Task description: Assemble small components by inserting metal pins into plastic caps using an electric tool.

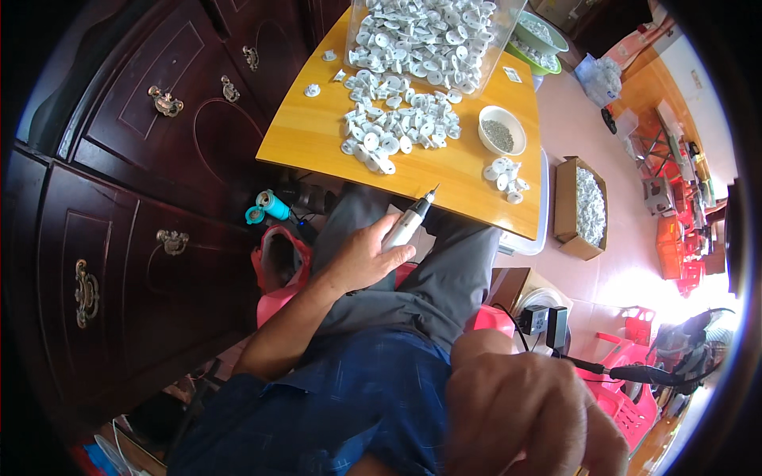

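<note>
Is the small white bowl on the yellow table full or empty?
Partly full: the small white bowl on the yellow table holds a layer of tiny grey bits below its rim.

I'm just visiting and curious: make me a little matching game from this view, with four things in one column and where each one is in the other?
Things:
1. pen-shaped tool
2. small white bowl
3. cardboard box
4. clear bin

Places:
A. on the floor, right of the table
B. at the far end of the table, full of white parts
C. in the left hand
D. on the table, near its right edge

Pairs: 1-C, 2-D, 3-A, 4-B
</note>
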`<state>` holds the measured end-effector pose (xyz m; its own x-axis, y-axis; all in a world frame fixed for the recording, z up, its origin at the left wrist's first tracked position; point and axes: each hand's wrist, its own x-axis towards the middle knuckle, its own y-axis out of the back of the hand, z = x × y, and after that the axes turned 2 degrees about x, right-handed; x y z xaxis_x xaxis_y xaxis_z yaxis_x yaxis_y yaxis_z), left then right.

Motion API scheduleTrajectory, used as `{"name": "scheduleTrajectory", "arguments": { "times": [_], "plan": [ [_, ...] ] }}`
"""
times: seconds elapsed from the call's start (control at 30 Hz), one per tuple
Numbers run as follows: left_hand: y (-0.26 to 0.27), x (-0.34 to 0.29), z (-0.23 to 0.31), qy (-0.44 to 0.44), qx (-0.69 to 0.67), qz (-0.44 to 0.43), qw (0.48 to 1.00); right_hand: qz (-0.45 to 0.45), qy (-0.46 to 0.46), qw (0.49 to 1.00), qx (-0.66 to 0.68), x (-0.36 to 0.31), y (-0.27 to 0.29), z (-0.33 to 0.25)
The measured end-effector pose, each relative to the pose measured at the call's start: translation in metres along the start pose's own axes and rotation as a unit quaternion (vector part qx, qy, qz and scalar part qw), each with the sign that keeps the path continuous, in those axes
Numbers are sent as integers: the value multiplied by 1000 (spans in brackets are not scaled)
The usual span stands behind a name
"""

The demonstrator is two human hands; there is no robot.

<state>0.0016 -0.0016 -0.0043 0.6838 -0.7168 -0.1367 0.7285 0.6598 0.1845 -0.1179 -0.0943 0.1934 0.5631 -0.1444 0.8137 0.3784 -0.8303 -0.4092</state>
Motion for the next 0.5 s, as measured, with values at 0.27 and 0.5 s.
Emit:
{"name": "scheduleTrajectory", "arguments": {
  "times": [0.27,0.5],
  "plan": [
    [-3,-1,-7,-16,-10,8,1000,-55,126,985,101,-5,-4,30],
    [2,0,-1,-21,-144,25,989,-66,100,987,103,-9,10,29]
  ]
}}
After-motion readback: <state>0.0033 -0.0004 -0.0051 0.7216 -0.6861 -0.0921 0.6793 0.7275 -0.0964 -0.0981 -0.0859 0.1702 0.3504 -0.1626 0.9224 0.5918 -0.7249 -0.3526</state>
